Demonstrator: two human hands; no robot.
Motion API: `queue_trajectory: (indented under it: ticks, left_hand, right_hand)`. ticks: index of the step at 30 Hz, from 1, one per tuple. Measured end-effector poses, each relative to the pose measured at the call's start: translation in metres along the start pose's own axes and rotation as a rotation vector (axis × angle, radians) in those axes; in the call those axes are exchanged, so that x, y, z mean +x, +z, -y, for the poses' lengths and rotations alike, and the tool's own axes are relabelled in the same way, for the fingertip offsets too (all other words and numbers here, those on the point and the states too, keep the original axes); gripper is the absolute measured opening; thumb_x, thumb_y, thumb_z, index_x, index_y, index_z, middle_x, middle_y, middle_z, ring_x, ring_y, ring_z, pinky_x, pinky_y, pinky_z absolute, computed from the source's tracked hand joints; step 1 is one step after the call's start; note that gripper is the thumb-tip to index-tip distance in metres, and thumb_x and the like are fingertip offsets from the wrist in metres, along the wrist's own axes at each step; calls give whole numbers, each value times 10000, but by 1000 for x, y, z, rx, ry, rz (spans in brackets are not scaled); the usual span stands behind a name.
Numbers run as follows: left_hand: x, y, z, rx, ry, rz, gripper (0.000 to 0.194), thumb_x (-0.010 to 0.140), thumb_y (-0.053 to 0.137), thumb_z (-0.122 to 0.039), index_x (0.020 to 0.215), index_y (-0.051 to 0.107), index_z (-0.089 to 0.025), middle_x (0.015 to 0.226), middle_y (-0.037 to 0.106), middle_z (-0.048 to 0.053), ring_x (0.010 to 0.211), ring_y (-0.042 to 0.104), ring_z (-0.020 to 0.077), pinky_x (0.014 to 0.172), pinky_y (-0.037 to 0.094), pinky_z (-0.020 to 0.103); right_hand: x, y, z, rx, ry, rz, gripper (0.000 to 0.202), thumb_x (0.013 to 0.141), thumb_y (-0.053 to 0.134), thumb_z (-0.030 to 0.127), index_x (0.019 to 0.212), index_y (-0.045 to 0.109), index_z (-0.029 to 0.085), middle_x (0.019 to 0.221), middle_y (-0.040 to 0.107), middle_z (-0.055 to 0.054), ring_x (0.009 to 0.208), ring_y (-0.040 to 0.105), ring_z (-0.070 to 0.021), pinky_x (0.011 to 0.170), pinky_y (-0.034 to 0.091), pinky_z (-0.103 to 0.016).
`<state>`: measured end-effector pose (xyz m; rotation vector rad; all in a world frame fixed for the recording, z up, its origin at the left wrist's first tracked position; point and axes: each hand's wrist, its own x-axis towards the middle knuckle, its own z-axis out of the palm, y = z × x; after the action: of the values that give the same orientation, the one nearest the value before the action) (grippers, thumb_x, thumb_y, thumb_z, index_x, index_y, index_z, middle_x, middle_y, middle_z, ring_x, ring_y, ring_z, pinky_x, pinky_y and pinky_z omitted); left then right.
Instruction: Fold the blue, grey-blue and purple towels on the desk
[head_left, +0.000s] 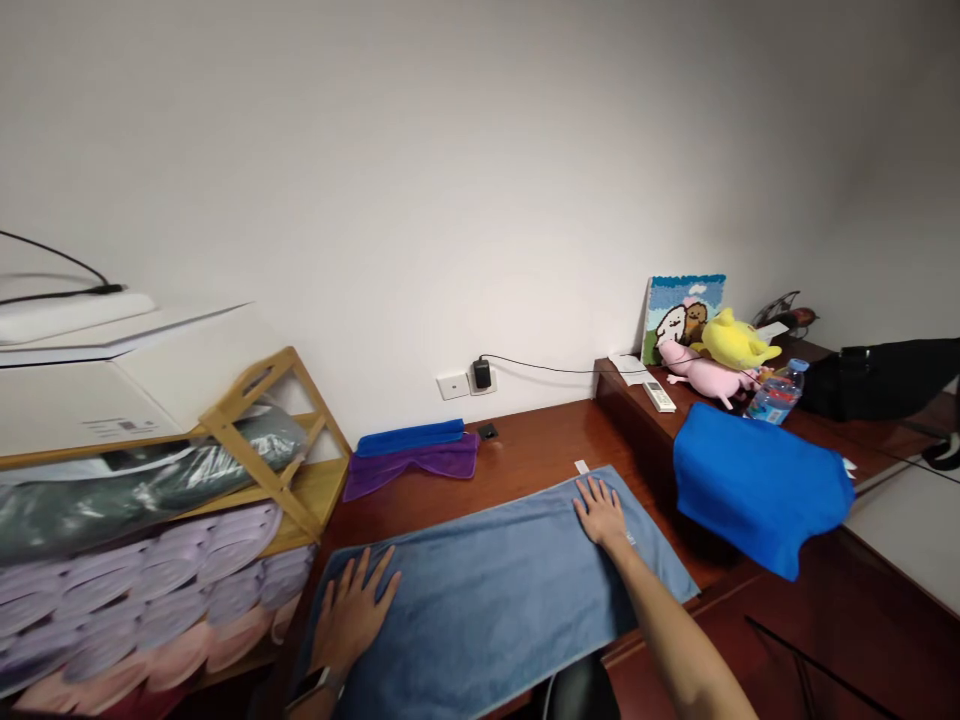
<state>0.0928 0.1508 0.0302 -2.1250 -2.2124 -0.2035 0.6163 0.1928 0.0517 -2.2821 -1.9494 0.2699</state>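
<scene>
Towel (495, 590) beneath left hand (355, 612) and right hand (601, 512), both spread and grasping nothing, could bunch or skid on the desk (540, 450) if pushed unevenly.

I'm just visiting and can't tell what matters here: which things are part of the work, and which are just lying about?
In hand:
- grey-blue towel, spread flat
- left hand and right hand, both resting on it

Lying about:
- blue cloth
- folded blue cloth on purple cloth
- plush toys
- water bottle
- remote control
</scene>
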Motion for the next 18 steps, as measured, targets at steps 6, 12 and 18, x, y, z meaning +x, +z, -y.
queue_trajectory:
  ticks: [6, 12, 18]
  left_hand:
    - [3, 5, 7, -25, 0, -68, 672, 996, 333, -594, 1579, 503, -305, 1676, 467, 151, 1539, 412, 402, 1203, 325, 700]
    - [12, 8, 6, 40, 9, -69, 663, 989, 360, -591, 1576, 506, -318, 1687, 451, 143, 1529, 421, 399, 1215, 317, 664]
    - [5, -1, 9, 3, 85, -145, 677, 1006, 248, -474, 1486, 618, -174, 1567, 586, 190, 1472, 502, 373, 1203, 376, 610]
  right_hand:
    - [11, -1, -43, -19, 174, 8, 659, 1092, 213, 575, 1698, 267, 322, 1779, 196, 8, 1647, 140, -269, 1325, 91, -516]
    - [21, 5, -45, -4, 223, 1, 701, 1077, 179, 601, 1708, 229, 303, 1786, 166, 2, 1650, 117, -275, 1321, 84, -533]
    - [20, -6, -36, -7, 272, 16, 692, 1082, 180, 596, 1704, 258, 303, 1781, 218, -6, 1632, 171, -280, 1306, 106, -527]
